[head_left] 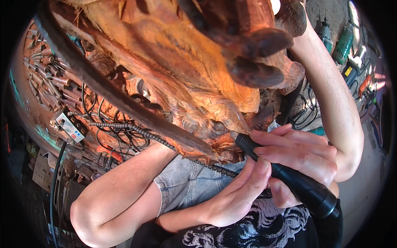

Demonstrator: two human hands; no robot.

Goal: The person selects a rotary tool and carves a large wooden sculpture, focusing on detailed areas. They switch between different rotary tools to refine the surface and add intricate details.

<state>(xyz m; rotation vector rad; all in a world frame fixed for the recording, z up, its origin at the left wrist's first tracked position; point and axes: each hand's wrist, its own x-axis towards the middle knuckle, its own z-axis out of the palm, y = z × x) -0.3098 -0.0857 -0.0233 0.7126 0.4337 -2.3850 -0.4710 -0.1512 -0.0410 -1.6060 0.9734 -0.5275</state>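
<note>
A large orange-brown wood carving (178, 62) fills the upper middle, with grooves, hollows and dark rounded knobs. Below its lower end is a black carving handpiece (304, 186), slanting from upper left to lower right. My right hand (300, 153) is wrapped round its body, fingers over the top and thumb beneath. Pinched thumb and fingers of my left hand (242, 188) grip the handpiece near its ribbed neck. That neck meets the wood at the carving's lower edge; the bit itself is hard to see. A dark ribbed cable (153, 136) runs in from the left and disappears behind my left hand.
Many chisels with wooden handles (49, 74) lie at the left. A small control box (69, 126) stands near tangled black cables (120, 138). Green power tools (343, 43) lie at the upper right. A long dark curved piece (95, 78) crosses before the carving. My bent legs flank it.
</note>
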